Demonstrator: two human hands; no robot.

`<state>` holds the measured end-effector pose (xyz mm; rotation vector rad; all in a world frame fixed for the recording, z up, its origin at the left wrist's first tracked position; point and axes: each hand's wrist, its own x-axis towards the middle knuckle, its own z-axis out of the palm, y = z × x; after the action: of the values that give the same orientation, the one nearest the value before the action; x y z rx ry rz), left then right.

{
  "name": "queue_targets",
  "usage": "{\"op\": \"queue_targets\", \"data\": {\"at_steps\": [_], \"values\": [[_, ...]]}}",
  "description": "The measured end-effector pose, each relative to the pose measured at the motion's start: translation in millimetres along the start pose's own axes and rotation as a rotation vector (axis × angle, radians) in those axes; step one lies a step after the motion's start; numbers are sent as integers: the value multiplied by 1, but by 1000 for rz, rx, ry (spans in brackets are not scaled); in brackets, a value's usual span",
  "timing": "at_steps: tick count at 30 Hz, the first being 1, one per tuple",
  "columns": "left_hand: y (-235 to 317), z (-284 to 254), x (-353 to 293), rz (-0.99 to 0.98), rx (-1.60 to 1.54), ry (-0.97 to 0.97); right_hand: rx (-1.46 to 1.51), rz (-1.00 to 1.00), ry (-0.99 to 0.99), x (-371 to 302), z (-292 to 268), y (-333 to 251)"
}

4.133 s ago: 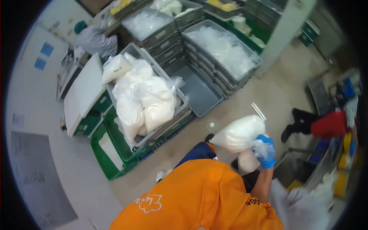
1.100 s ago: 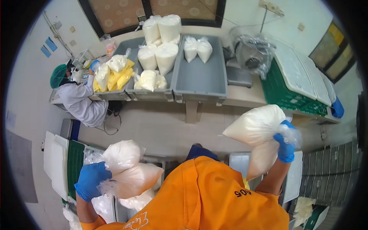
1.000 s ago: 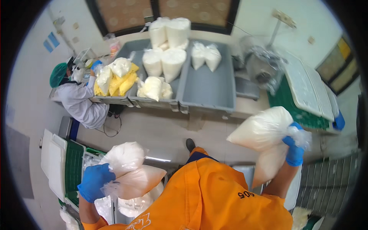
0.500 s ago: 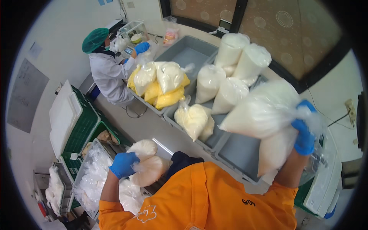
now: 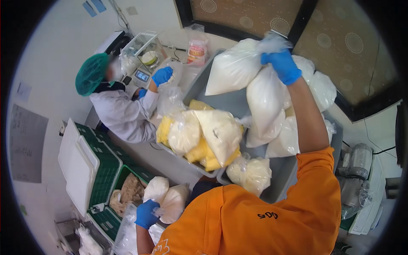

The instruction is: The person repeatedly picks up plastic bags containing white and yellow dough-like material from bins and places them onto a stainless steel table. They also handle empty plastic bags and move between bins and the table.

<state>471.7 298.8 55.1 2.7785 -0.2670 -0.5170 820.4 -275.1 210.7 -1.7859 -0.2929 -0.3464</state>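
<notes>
Right hand (image 5: 282,66) grips 2 bags (image 5: 234,66), left hand (image 5: 146,213) 2.

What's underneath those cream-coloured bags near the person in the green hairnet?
Yellow bags show beneath the cream-coloured bags, inside a grey tray. The tray's floor under the pile is covered.

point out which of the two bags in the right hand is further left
The white bag stretching left from the right hand; the other bag sits lower in the picture, below that hand.
</notes>
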Motion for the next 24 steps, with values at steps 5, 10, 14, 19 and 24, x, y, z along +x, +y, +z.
{"op": "queue_targets", "data": {"at_steps": [5,10,14,19,24], "values": [[-63,-33,51,17,71,73,-751,-262,-102,91,45,96],[-103,-60,85,2,44,74,-852,300,-392,124,70,168],[-130,-60,109,23,26,-19,-878,373,-341,131,58,244],[-122,-61,128,55,-53,-47,-933,298,95,120,12,316],[-89,-62,147,74,1,-177,-596,462,582,103,40,309]]}}
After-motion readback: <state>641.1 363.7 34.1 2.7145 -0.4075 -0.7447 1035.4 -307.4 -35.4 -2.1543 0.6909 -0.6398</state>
